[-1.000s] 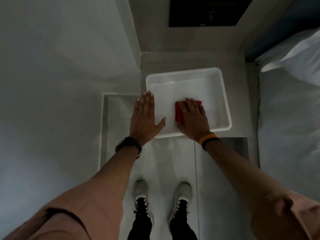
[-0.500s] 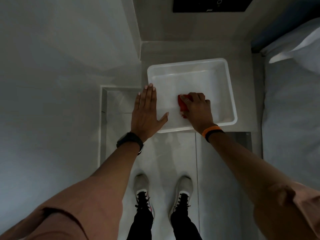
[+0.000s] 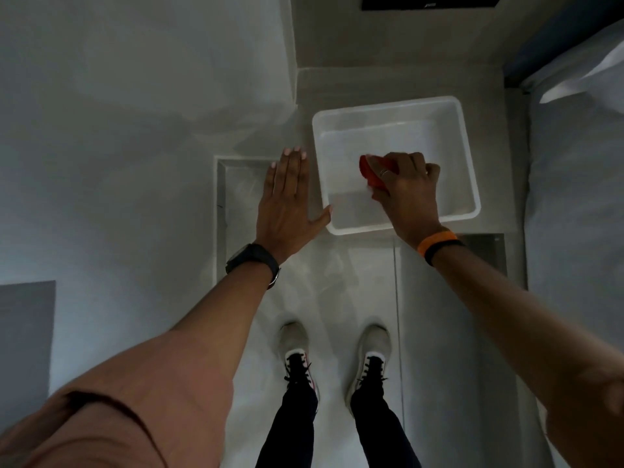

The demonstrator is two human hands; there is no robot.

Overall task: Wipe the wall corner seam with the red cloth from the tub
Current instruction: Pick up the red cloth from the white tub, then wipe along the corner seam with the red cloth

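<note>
Tub [image 3: 469, 157]: white, set on the floor. Cloth [image 3: 369, 168]: red, bunched inside the tub, left of centre, gripped by the curled right hand [image 3: 407, 190]. Left hand [image 3: 287, 201]: spread flat, empty, just left of the tub. Corner seam [image 3: 292, 62]: located up-left of the tub; the right hand is judged the one to carry the cloth there.

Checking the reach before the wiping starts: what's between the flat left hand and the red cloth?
In the head view, only the white tub's left wall and bare tub floor lie between the left hand and the red cloth.
</note>
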